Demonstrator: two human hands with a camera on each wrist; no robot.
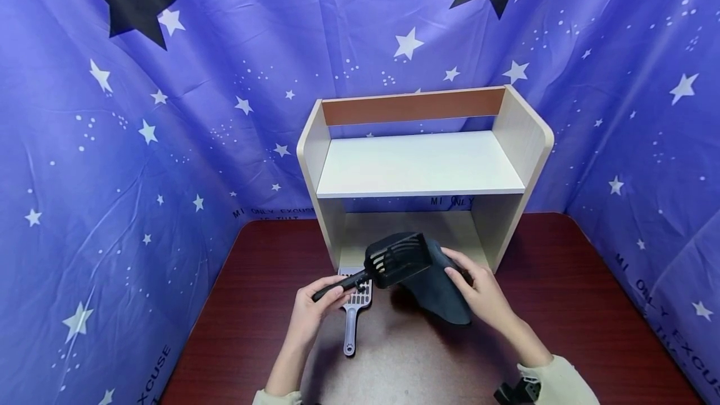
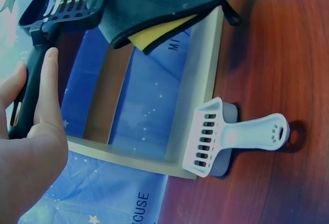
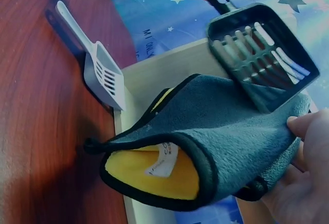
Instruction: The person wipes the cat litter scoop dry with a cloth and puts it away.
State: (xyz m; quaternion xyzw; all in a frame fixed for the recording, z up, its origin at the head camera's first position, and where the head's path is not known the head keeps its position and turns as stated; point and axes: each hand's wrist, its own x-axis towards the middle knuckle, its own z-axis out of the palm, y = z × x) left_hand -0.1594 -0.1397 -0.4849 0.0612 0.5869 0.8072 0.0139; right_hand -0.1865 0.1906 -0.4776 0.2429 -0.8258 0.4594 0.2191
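Note:
My left hand (image 1: 317,302) grips the handle of a black slotted litter scoop (image 1: 396,259), its basket raised over the table. In my right hand (image 1: 484,292) is a dark grey-green cloth (image 1: 435,292) with black edging and a yellow underside (image 3: 154,172), hanging down in folds. The cloth lies right against the far side of the scoop's basket, overlapping it in the right wrist view. Below the left hand, a light grey slotted litter scoop (image 2: 205,142) lies on the table, its basket at the shelf's front edge and its handle toward me.
A two-tier shelf unit (image 1: 422,164) with pale side panels stands at the back of the dark red-brown table (image 1: 270,305). A blue star-patterned curtain (image 1: 225,80) hangs behind and along both sides.

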